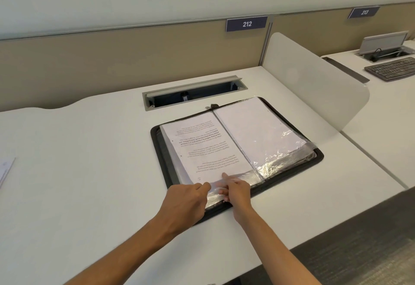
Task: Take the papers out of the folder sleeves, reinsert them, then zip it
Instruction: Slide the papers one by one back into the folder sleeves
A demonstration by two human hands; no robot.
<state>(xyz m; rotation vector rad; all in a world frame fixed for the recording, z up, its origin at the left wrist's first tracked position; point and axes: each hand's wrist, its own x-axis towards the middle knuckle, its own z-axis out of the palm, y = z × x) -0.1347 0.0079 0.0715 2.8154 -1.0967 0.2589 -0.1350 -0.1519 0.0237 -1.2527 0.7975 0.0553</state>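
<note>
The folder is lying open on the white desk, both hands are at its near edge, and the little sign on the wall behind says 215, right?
Almost. The sign behind the desk says 212, not 215; the head view shows it plainly. The rest holds: the folder lies open on the white desk, and the left hand and right hand are both at its near edge, on the plastic sleeve.

Black fabric folder (160,148) holding glossy, crinkled clear plastic sleeves (278,161) over matt white paper (253,132). Smooth matt white desk (78,150); brushed metal cable hatch (193,86).
</note>
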